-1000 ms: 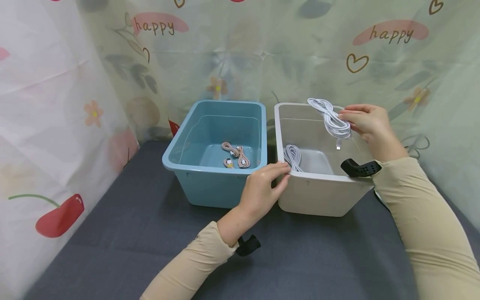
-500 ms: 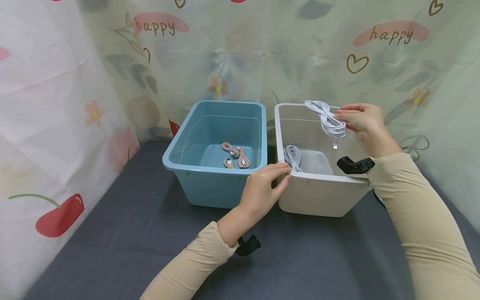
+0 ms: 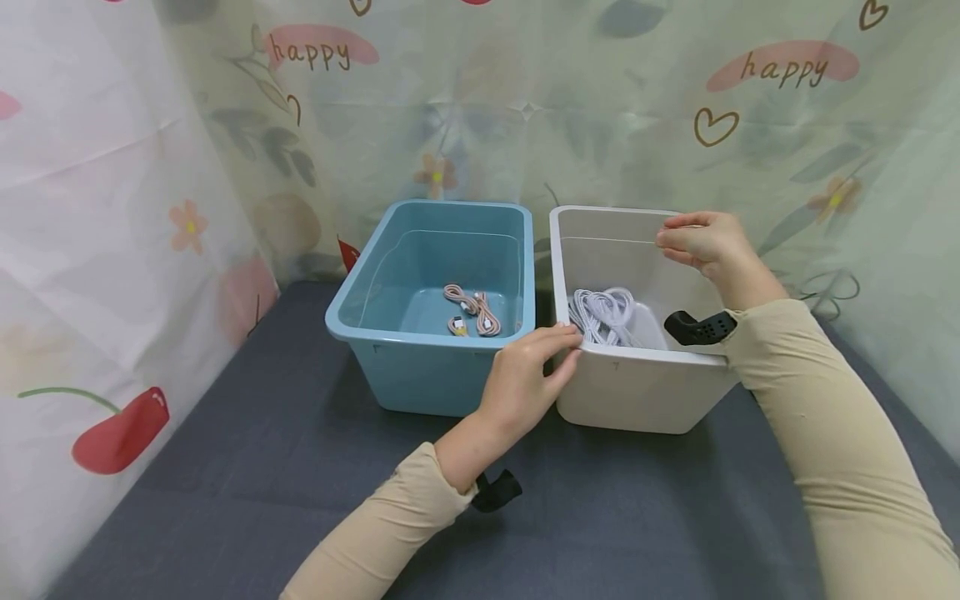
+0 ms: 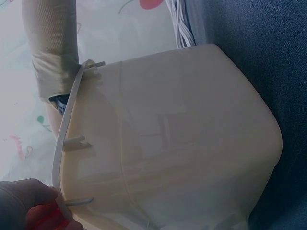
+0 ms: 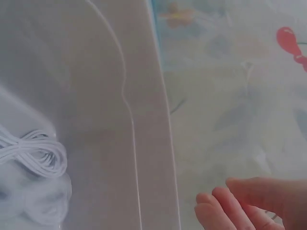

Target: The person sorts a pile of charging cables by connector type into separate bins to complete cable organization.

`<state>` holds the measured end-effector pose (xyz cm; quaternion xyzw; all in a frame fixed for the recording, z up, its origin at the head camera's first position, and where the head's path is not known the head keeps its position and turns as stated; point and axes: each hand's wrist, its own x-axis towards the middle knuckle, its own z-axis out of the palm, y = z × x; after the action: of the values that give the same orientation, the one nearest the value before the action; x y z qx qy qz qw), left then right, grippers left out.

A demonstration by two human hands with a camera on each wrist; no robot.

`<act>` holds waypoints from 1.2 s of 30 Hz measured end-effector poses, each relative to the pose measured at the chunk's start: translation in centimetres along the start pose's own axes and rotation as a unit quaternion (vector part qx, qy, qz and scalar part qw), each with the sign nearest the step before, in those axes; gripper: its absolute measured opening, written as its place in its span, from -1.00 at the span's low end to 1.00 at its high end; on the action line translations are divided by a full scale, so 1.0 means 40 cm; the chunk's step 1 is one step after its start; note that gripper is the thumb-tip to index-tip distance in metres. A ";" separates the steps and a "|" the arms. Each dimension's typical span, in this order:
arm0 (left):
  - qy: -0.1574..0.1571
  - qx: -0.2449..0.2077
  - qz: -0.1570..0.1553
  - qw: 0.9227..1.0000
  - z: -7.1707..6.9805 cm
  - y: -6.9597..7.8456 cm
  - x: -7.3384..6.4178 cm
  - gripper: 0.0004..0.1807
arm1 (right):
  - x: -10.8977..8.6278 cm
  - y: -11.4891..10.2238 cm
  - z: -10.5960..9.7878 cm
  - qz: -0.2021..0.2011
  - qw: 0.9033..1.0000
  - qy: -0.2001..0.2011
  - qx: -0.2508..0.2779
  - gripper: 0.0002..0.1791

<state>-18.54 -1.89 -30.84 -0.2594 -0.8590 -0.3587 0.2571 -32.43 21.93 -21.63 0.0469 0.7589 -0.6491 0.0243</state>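
1. Patterned cloth hangs at the back and sides of your workspace, printed with flowers, cherries, hearts and the word "happy".
2. Dark cloth covers the surface in front of you.
3. Just left of the other container stands your blue bin, upright on the dark cloth.
4. Beside it, on your right, is the beige bin, also upright, its near-left corner under your fingers.
5. Your left hand grips the beige bin's rim at that corner — fingers and thumb pinch the edge.
6. Your right hand is raised by the far-right part of the beige bin, fingers loosely extended and close together, carrying nothing.
7. White cables lie bundled on the beige bin's floor, heaped together toward its near-left corner, below and apart from your right hand.
8. Pinkish cables lie in the blue bin, near its right wall — small connectors show among the loops.
9. Last, a yellow piece, too small to make out, sits beside those pinkish loops.
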 end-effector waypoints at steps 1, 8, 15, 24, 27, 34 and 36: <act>-0.001 -0.001 -0.001 1.000 0.000 0.000 0.000 -0.77 | -0.001 0.000 -0.002 -0.003 1.000 -0.006 -0.003 -0.83; 0.002 -0.005 0.002 1.000 0.002 0.000 -0.001 -0.77 | -0.013 -0.005 -0.022 0.011 0.999 -0.048 -0.009 -0.79; 0.004 -0.009 0.003 1.000 0.000 0.001 -0.002 -0.77 | -0.030 -0.017 -0.040 0.017 0.995 -0.099 0.021 -0.87; 0.002 -0.008 0.004 1.000 0.001 0.000 -0.001 -0.77 | -0.073 -0.010 -0.063 -0.004 0.993 -0.120 -0.010 -0.90; 0.003 -0.010 0.004 1.000 0.002 0.000 -0.001 -0.77 | -0.091 -0.002 -0.076 -0.016 0.993 -0.117 -0.027 -0.91; 0.007 -0.013 0.006 1.000 0.002 -0.001 -0.001 -0.77 | -0.126 0.023 -0.112 -0.022 0.992 -0.112 -0.058 -0.90; 0.004 -0.013 0.004 1.000 0.002 -0.001 -0.001 -0.77 | -0.134 0.034 -0.123 -0.023 0.992 -0.112 -0.061 -0.90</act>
<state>-18.55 -1.87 -30.94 -0.2646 -0.8522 -0.3699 0.2586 -26.84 26.78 -21.66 -0.0446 0.7906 -0.6030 0.0968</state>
